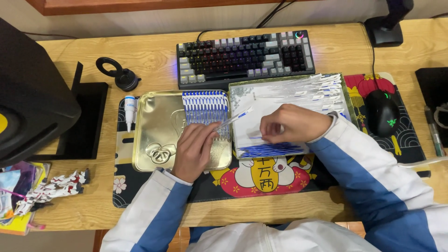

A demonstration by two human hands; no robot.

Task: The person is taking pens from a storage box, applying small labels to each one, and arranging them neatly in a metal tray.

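The left hand point(196, 149) pinches 1 thin clear packet point(232, 119), likely light, limp and slippery, by its end, while the right hand point(291, 123) at 3 o'clock pinches another.

At frame centre, the left hand point(193, 151) rests on a gold tin lid point(154, 128) holding a clear sachet point(233, 119); the right hand point(291, 123) pinches sachets in the adjacent tray point(240, 88) on the bench point(154, 53).

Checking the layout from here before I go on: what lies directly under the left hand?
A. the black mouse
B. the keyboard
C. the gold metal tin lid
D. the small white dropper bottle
C: the left hand rests on the gold metal tin lid, beside a row of blue-and-white strips lying in it.
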